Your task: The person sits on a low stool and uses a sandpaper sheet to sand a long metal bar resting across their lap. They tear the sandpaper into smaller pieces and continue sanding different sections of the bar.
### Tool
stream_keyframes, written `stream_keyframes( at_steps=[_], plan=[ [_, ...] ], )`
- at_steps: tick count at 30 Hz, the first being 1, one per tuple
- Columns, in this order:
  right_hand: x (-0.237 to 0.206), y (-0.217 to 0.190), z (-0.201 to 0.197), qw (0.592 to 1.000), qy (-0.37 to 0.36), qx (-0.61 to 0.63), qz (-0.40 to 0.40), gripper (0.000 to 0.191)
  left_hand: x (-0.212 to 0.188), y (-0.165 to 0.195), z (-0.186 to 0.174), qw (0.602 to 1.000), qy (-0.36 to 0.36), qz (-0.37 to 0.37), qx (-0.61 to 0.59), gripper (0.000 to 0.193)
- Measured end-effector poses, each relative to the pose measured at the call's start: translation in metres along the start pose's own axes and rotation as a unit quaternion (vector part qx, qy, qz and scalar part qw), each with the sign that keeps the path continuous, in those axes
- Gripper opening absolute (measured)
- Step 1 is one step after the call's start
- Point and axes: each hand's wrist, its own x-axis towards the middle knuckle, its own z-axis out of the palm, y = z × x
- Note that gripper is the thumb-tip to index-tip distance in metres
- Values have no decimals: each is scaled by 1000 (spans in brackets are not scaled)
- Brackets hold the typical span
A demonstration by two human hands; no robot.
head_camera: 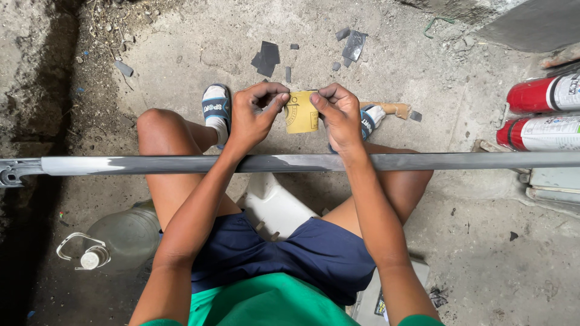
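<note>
Both hands meet just beyond the long grey metal bar (pixel 290 163) that crosses the person's lap from side to side. The left hand (pixel 254 118) has its fingers curled in tight, thumb and forefinger pinched on the left edge of a small yellow sheet of sandpaper (pixel 301 113). The right hand (pixel 338 115) mirrors it, fingers folded and thumb pressed on the sheet's right edge, so the paper hangs taut between the two grips, its plain paper back facing up, slightly curved and creased. It sits above the bar's middle, held clear of the ground.

The bar is a slim, straight length with a dull painted coat, paler and patchy toward its left end. Beyond it, past the hands, dark scraps of used abrasive paper (pixel 267 57) lie flat and ragged on the rough, cracked concrete floor (pixel 193 48). At the bar's right end two red and white spray cans (pixel 544 115) lie on their sides, smooth and glossy. On the near side of the bar, to the left, a clear plastic jug (pixel 118 238) with a white cap rests by the person's thigh, and a white moulded plastic seat (pixel 275 208) shows between the knees. The feet wear socks in strapped slides (pixel 216 108) just beyond the bar
</note>
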Motion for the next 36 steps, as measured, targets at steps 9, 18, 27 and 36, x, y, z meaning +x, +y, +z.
stream_keyframes(
  at_steps=[9, 18, 27, 36],
  plan=[
    [0, -5, 0, 998, -23, 58, 0, 11, -2, -3, 3, 1000, -14, -2, 10, 11],
    [1, -1, 4, 998, -46, -49, -1, 12, -1, -13, -2, 997, 21, -46, -58, 13],
    [-2, -4, 10, 987, -45, -154, -12, 14, 3, -18, -4, 994, 30, -59, -85, 14],
    [-4, 0, 8, 986, -51, -155, -39, 16, 5, -23, -5, 992, 18, -70, -100, 15]
  ],
)
